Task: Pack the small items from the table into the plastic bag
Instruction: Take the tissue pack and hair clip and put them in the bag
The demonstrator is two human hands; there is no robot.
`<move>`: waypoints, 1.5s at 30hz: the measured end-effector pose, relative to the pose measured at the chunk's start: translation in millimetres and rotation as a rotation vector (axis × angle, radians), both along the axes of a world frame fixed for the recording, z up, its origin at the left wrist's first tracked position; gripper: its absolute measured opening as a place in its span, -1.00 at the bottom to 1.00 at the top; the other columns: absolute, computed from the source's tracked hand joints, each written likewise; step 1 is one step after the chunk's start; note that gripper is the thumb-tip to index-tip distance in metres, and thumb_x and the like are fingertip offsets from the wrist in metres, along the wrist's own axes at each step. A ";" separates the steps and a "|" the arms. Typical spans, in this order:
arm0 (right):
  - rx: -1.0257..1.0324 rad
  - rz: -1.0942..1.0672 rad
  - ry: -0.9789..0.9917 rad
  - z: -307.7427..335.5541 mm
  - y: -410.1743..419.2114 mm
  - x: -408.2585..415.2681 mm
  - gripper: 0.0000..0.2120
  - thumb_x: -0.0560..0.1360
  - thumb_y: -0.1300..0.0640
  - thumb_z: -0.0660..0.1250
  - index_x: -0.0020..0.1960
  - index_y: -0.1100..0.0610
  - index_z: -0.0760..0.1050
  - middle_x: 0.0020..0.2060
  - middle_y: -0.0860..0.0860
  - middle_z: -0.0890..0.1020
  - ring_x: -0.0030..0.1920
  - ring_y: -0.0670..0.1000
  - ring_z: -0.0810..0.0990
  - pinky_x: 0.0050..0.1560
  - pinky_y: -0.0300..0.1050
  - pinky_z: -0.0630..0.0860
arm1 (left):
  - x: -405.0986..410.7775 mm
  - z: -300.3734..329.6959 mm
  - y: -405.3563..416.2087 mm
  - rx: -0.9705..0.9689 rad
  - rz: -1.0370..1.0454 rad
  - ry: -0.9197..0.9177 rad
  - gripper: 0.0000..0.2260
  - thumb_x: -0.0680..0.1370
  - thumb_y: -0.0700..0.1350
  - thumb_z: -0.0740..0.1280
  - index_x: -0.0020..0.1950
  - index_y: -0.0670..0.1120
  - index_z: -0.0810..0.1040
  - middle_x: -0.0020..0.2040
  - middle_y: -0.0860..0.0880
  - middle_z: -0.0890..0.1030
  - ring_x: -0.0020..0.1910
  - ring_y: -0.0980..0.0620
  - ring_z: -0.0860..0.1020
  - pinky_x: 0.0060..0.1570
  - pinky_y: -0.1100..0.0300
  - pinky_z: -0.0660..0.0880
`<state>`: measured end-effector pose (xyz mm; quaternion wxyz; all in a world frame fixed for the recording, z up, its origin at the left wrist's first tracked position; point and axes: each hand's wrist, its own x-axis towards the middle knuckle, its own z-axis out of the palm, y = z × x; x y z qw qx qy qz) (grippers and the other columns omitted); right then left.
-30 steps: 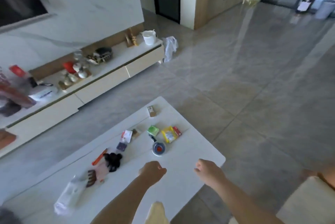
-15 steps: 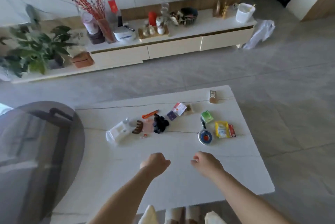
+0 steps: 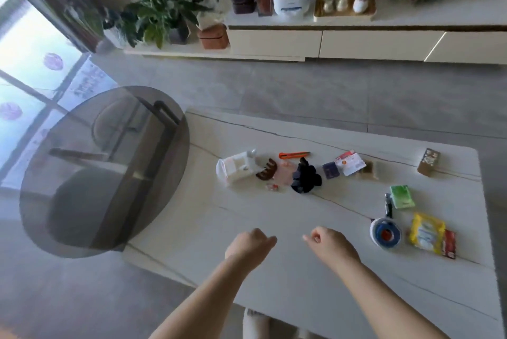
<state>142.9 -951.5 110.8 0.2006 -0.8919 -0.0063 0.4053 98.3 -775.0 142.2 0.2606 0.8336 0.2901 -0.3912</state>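
Both hands hover low over the near part of the surface [image 3: 274,297], nothing packed yet. Left hand [image 3: 248,244]: grip curled into a loose fist, holding nothing. Right hand [image 3: 330,245]: grip likewise curled and empty, thumb against forefinger. Best first move, as I judge it: open the left grip and go for the plastic bag [image 3: 237,167], which lies crumpled and whitish-clear, well ahead of the left grip and a little to its left; find its mouth and hold it open before gathering anything. Just right of the bag, a brown hair claw [image 3: 267,169] and an orange cutter [image 3: 293,155]; a black scrunchie [image 3: 306,176] sits ahead, between the two grips. Further right, a small white-and-red packet [image 3: 350,163] and a brown box [image 3: 428,161]. Right of the right grip: green sachet [image 3: 402,196], blue tape roll [image 3: 385,233], yellow packet [image 3: 426,232]. The light, flat sachets may need pinching at an edge.
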 end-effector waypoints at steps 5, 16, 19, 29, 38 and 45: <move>-0.015 -0.002 -0.027 -32.9 24.7 23.1 -0.67 0.55 -0.12 0.17 0.12 0.09 0.47 0.11 0.01 0.58 0.11 0.04 0.53 0.06 -0.14 0.44 | 34.4 -36.3 42.1 0.047 0.013 -0.069 -0.59 0.49 0.21 0.22 0.27 0.07 0.49 0.24 0.01 0.55 0.21 -0.01 0.52 0.16 0.13 0.49; 0.006 -0.209 0.012 -129.0 110.4 61.2 -0.55 0.53 -0.11 0.19 0.35 0.08 0.37 0.30 0.00 0.47 0.26 0.02 0.45 0.12 -0.12 0.41 | 128.8 -153.5 132.5 0.154 -0.228 -0.223 -0.49 0.53 0.15 0.21 0.45 0.02 0.28 0.38 -0.02 0.36 0.39 -0.07 0.27 0.21 0.00 0.41; 0.017 -0.203 -0.012 -158.9 137.1 71.2 -0.54 0.52 -0.10 0.21 0.36 0.08 0.34 0.32 0.01 0.45 0.30 0.03 0.42 0.18 -0.07 0.43 | 146.4 -183.5 151.9 0.172 -0.284 -0.251 -0.47 0.53 0.13 0.23 0.47 0.02 0.25 0.43 -0.03 0.30 0.43 -0.08 0.21 0.26 -0.02 0.38; -0.142 0.075 -0.295 -230.6 181.9 118.9 -0.64 0.56 0.10 0.18 0.34 0.08 0.33 0.27 0.02 0.44 0.27 0.07 0.37 0.11 -0.07 0.46 | 195.8 -243.4 188.0 0.286 -0.456 -0.322 -0.36 0.60 0.07 0.17 0.56 0.01 -0.12 0.58 -0.07 -0.14 0.56 -0.10 -0.10 0.53 0.00 -0.01; -0.350 0.305 -0.536 -277.0 192.8 111.7 -0.50 -0.20 0.31 0.62 -0.30 0.16 0.54 -0.41 0.07 0.55 -0.40 0.09 0.56 -0.48 -0.13 0.43 | 222.0 -277.0 195.5 0.227 -0.433 -0.238 -0.15 0.51 0.17 0.30 0.56 -0.02 -0.21 0.50 -0.04 0.21 0.50 -0.07 0.14 0.50 -0.04 0.06; -0.302 0.251 -0.607 -264.5 190.9 131.3 -0.63 0.09 0.20 0.56 -0.20 0.19 0.47 -0.33 0.10 0.50 -0.44 0.07 0.51 -0.40 -0.14 0.43 | 221.1 -274.9 187.8 0.288 -0.394 -0.210 -0.27 0.43 0.21 0.39 0.44 -0.12 0.19 0.34 -0.11 0.28 0.37 -0.10 0.29 0.38 0.08 0.21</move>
